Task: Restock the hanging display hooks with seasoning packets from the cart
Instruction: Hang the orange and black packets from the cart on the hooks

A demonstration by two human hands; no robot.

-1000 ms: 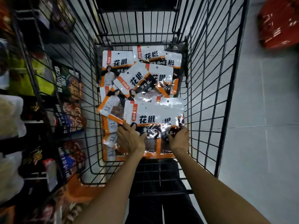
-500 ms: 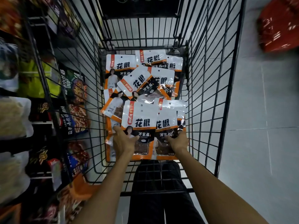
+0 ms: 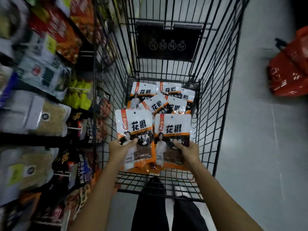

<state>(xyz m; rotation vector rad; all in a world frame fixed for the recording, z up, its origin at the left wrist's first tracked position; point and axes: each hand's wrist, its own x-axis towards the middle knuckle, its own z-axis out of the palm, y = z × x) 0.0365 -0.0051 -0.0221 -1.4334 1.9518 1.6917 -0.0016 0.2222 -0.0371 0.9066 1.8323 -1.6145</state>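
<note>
Grip check: my left hand (image 3: 121, 145) pinches the left pepper packet (image 3: 135, 124), my right hand (image 3: 186, 147) the right pepper packet (image 3: 173, 125), thumbs across fronts, above the near end of the cart (image 3: 215, 114). Light, floppy, slick film, I judge; hold low, tops free.

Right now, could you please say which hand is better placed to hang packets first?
Likely left: the left hand grips the left packet nearer the shelf display; the right hand and right packet are farther.

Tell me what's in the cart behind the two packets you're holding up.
Several more seasoning packets lie overlapping on the cart floor at its far end. The left packet and right packet hide whatever lies nearer, beneath them.
</note>
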